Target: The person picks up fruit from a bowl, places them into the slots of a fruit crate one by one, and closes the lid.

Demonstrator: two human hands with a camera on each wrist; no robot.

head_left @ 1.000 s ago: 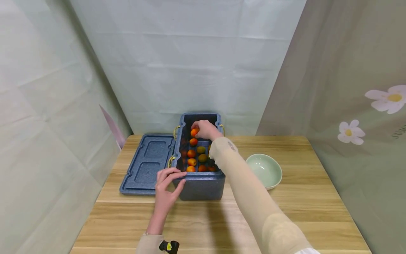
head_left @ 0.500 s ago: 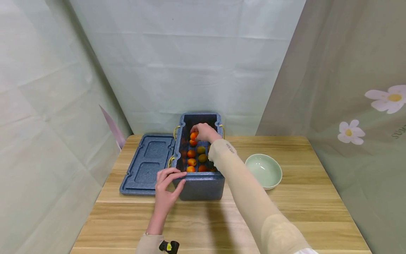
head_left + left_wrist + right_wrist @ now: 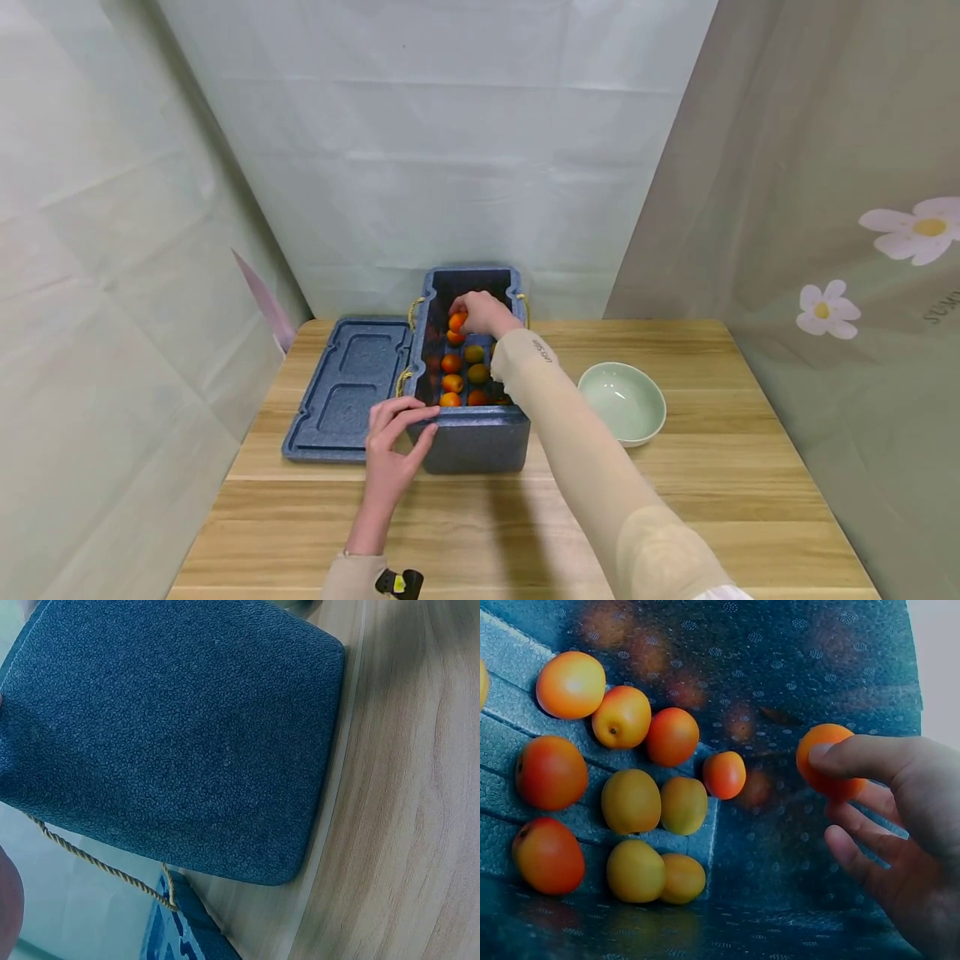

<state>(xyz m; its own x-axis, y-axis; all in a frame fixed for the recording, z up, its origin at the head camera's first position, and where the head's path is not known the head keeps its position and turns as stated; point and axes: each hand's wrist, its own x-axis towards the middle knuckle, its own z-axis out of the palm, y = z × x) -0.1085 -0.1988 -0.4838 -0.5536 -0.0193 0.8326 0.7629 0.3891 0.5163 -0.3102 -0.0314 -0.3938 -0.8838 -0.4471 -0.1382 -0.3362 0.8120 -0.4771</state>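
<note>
A speckled blue storage box [image 3: 477,450] stands uncovered on the table, with rows of orange-red and greenish fruit inside. My right hand [image 3: 483,312] reaches into its far part and holds an orange-red fruit [image 3: 826,735] between thumb and fingers. The right wrist view shows that fruit apart from the rows, to the right of the last red fruit [image 3: 724,775]. Two green-yellow fruits [image 3: 633,801] sit among the middle row. My left hand [image 3: 393,446] rests its extended fingers on the box's near left corner, thumb low against the front wall. In the left wrist view the box wall [image 3: 172,727] fills much of the picture.
The blue lid [image 3: 348,408] lies flat left of the box. A pale green bowl [image 3: 626,404] stands to the right, beside my right sleeve. Yellow rope handles [image 3: 405,382] hang at the box's sides. Cloth walls [image 3: 450,167] enclose the wooden table.
My right hand has moved slightly lower and nearer inside the box with the fruit, which now overlaps the last red fruit in the head view. The left hand stays put.
</note>
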